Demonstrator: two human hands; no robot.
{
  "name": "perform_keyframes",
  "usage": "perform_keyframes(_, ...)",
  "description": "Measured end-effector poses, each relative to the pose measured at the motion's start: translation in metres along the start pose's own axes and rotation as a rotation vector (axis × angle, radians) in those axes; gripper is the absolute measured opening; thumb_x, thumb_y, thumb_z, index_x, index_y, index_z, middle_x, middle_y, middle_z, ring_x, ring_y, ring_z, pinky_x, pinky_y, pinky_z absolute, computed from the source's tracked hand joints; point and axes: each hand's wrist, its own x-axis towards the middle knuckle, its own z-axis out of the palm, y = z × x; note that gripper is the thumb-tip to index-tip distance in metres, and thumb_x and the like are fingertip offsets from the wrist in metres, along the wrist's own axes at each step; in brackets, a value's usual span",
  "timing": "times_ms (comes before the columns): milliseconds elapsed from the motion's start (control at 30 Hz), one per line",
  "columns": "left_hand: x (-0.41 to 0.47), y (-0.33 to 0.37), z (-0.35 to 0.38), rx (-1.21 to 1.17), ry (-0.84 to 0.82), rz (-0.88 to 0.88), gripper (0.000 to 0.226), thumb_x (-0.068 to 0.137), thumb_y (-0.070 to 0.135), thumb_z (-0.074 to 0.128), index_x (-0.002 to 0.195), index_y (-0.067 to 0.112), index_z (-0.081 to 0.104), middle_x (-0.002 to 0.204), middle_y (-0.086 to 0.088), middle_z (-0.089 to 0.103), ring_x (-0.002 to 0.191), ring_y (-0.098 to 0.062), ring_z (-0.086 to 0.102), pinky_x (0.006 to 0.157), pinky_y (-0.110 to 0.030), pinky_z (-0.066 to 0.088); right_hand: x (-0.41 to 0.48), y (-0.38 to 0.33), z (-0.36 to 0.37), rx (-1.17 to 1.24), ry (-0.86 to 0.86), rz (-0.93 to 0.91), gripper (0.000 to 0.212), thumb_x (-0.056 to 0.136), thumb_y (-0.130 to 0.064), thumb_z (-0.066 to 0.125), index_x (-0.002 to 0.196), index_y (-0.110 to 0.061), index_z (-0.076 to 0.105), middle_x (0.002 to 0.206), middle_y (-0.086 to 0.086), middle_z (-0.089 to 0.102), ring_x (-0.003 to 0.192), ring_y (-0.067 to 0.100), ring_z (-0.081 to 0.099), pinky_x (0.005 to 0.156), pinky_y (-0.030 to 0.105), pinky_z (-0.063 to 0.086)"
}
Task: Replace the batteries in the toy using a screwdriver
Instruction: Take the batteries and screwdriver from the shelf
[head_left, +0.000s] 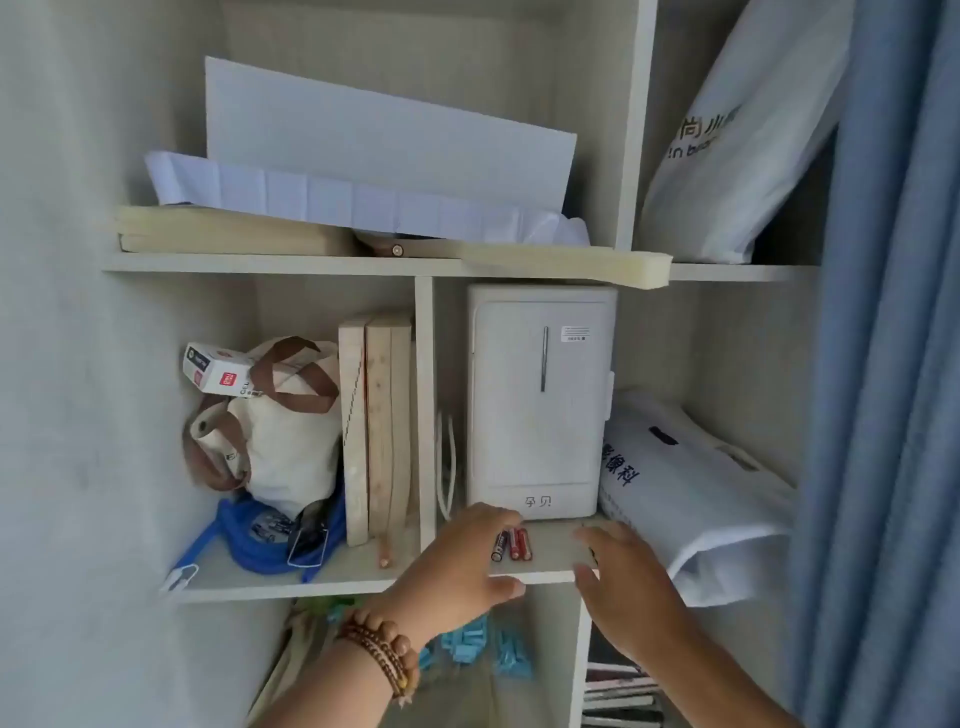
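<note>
While the shelf (553, 551) carries a white box (537, 400), your concern lies near its front edge, just before that box: three batteries (511, 544), two red and one dark, side by side and touching. Your left hand (457, 566) reaches in just beside them, fingers loosely extended, holding nothing. Your right hand (623, 587) hovers at the shelf edge, spread and likewise empty. Expect the batteries to be light, rigid and smooth, and apt to roll, so pinch each across its barrel or gather all three together. No toy or screwdriver shows
</note>
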Motion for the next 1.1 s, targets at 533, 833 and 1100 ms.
perform_keyframes(533, 0.069, -0.037, 0.034, 0.159, -0.106, 0.048, 0.061, 0.094, 0.038, 0.059, 0.146, 0.033, 0.028, 0.141, 0.012, 0.039, 0.13, -0.009, 0.038, 0.109, -0.036, 0.038, 0.043, 0.04, 0.045, -0.363, 0.089, -0.124, 0.031, 0.06, -0.009, 0.085, 0.063, -0.024, 0.058, 0.076, -0.002, 0.054, 0.068, 0.019, 0.055, 0.07, 0.038, 0.054)
perform_keyframes(833, 0.082, -0.037, 0.046, 0.186, -0.109, 0.102, 0.049, 0.09, 0.052, 0.057, 0.136, 0.037, 0.048, 0.127, 0.01, 0.046, 0.12, -0.01, 0.039, 0.102, -0.033, 0.041, 0.047, 0.038, 0.041, -0.312, 0.129, -0.25, 0.019, 0.065, -0.024, 0.079, 0.053, -0.029, 0.065, 0.068, -0.011, 0.061, 0.071, 0.011, 0.057, 0.063, 0.022, 0.052)
perform_keyframes(1100, 0.082, -0.047, 0.055, 0.097, -0.038, 0.142, 0.041, 0.087, 0.058, 0.056, 0.123, 0.038, 0.058, 0.117, 0.019, 0.047, 0.111, 0.0, 0.041, 0.093, -0.016, 0.037, 0.051, 0.05, 0.049, -0.289, 0.07, -0.208, 0.028, 0.081, -0.034, 0.052, 0.057, -0.024, 0.063, 0.08, -0.008, 0.061, 0.069, 0.016, 0.061, 0.069, 0.035, 0.06)
